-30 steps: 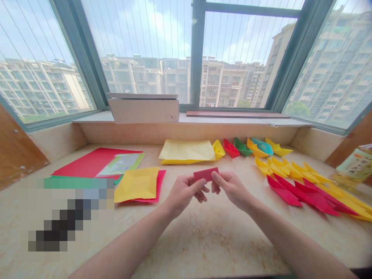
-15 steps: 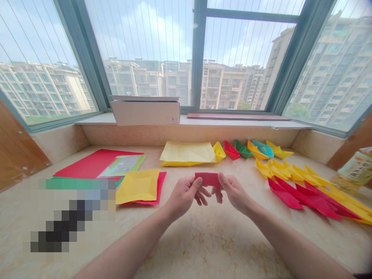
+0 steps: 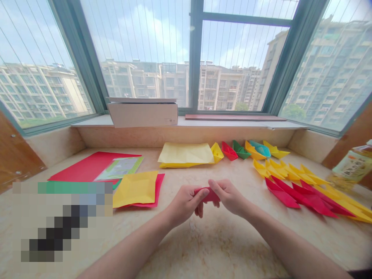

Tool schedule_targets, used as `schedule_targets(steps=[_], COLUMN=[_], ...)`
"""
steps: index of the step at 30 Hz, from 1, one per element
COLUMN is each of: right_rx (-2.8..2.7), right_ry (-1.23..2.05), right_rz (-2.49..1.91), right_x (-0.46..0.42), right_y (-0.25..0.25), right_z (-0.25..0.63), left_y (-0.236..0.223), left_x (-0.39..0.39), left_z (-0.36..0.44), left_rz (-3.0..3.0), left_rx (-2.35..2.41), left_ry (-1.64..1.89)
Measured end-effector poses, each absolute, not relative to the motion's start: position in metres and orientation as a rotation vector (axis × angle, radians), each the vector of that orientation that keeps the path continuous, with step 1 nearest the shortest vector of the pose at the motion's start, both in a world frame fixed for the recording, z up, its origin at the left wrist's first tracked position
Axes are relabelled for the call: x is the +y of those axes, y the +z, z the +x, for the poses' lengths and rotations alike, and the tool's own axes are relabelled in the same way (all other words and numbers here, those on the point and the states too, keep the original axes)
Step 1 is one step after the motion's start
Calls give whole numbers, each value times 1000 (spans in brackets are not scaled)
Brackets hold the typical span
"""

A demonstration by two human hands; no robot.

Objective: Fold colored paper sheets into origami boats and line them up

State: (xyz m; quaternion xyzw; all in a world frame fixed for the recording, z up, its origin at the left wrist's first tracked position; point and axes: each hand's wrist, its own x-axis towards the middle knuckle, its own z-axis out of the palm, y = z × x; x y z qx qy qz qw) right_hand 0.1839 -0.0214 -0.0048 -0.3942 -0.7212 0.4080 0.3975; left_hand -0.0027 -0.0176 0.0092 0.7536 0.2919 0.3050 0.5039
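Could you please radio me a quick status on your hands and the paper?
Left hand and right hand both gripping red paper. Paper raised off counter. Nothing between hands.

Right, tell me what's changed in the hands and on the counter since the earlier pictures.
The folded red paper sits slightly lower, nearer the person, and its top edge now looks curved. The right hand has moved in toward the left hand, covering more of it. Neither let go. The paper boats, yellow sheet and white box stayed put.
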Motion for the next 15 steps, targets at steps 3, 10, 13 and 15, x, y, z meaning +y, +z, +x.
schedule_targets(steps=[3,10,13,15], right_rx=[-1863,-1846,-1852,-1857], right_ry=[949,954,980,901], right_rz=[-1020,-1014,-1045,-1067], right_x=[-20,-18,-17,-18], right_y=[-6,-6,-6,-5], right_z=[183,184,183,182], left_y=[8,8,7,6], left_x=[-18,-19,-18,-16], left_z=[-2,-3,-3,-2], left_rz=[1844,1757,1786,1745], left_rx=[773,770,757,785], left_ry=[752,620,646,656])
